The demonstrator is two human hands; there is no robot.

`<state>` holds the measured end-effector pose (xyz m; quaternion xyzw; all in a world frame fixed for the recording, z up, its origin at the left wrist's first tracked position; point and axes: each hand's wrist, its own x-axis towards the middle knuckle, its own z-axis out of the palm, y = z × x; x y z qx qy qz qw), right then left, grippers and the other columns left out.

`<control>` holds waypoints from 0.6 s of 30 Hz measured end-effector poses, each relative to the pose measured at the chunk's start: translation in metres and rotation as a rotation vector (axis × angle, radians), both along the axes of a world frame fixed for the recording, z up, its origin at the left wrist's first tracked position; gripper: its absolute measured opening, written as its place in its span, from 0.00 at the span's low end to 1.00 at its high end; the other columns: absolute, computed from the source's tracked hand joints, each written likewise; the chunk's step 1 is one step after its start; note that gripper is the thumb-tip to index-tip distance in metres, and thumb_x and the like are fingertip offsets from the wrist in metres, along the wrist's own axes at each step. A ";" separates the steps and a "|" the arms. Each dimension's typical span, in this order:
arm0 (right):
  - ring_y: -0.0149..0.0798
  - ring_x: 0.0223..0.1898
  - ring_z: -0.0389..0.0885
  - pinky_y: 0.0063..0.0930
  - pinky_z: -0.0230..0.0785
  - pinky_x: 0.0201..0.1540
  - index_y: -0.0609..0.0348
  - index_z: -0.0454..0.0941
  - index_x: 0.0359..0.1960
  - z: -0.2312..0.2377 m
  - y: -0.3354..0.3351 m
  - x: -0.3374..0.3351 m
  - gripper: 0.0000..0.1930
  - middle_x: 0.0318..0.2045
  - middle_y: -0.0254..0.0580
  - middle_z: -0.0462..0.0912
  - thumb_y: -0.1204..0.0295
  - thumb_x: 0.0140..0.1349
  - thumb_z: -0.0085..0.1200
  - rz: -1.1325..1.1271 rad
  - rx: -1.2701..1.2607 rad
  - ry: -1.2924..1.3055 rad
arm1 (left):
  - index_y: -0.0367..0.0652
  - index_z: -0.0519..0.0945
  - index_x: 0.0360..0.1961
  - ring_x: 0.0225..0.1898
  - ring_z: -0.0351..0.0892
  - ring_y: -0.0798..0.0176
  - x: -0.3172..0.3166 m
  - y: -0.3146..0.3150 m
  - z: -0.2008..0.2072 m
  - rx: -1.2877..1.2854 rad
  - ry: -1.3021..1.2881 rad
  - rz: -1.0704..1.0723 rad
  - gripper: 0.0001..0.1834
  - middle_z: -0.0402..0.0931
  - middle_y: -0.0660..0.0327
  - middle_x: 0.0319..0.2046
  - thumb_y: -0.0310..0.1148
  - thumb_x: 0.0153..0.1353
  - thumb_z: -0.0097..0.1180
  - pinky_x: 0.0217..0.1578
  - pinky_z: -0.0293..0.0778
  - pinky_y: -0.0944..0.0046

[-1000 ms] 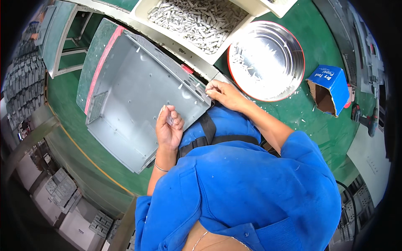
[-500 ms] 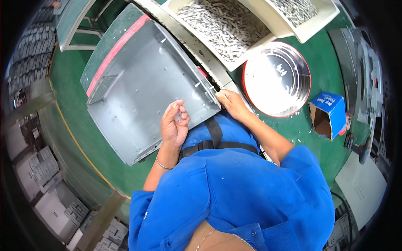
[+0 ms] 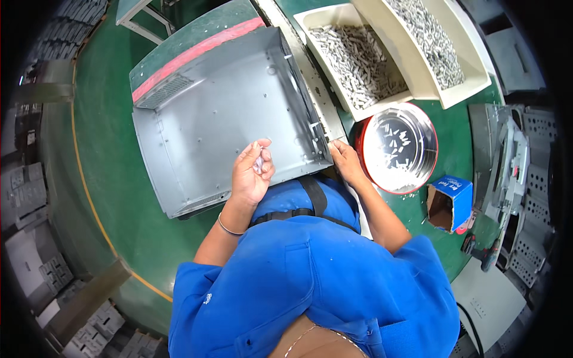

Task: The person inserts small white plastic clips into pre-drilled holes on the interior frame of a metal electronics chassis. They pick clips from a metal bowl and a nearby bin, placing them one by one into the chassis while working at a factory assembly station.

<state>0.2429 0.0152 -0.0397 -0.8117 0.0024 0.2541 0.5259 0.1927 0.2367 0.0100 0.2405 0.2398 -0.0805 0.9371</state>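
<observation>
Hands apart — left hand (image 3: 252, 174) curled round some small pale bits (image 3: 258, 165), right hand (image 3: 346, 161) at the corner of the grey housing (image 3: 221, 128) just ahead of both, can't tell its grip. White pegs (image 3: 315, 125) already poke from the wall beyond it — partway, I'd guess.

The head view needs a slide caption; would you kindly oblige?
Left hand curled around pale pieces above a grey housing, right hand at its corner, near a red-rimmed tin.
</observation>
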 end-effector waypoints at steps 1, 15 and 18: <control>0.23 0.19 0.63 0.20 0.56 0.23 0.60 0.67 0.20 0.006 -0.001 0.000 0.13 0.14 0.31 0.67 0.64 0.56 0.42 0.016 -0.079 -0.023 | 0.36 0.69 0.34 0.14 0.62 0.73 0.000 0.001 0.000 0.001 -0.017 -0.010 0.10 0.69 0.63 0.18 0.33 0.58 0.42 0.11 0.57 0.76; 0.34 0.23 0.69 0.24 0.61 0.26 0.57 0.75 0.32 0.098 0.123 0.002 0.09 0.21 0.38 0.69 0.69 0.48 0.54 0.297 -0.038 -0.452 | 0.37 0.69 0.28 0.08 0.56 0.77 0.011 0.028 0.029 0.328 -0.009 -0.286 0.21 0.64 0.65 0.10 0.48 0.57 0.40 0.06 0.50 0.80; 0.34 0.22 0.68 0.25 0.61 0.25 0.55 0.76 0.29 0.091 0.141 0.005 0.07 0.21 0.38 0.69 0.69 0.48 0.53 0.312 -0.130 -0.531 | 0.37 0.70 0.31 0.08 0.58 0.78 0.011 0.048 0.023 0.364 0.011 -0.330 0.22 0.65 0.65 0.11 0.49 0.58 0.38 0.06 0.50 0.80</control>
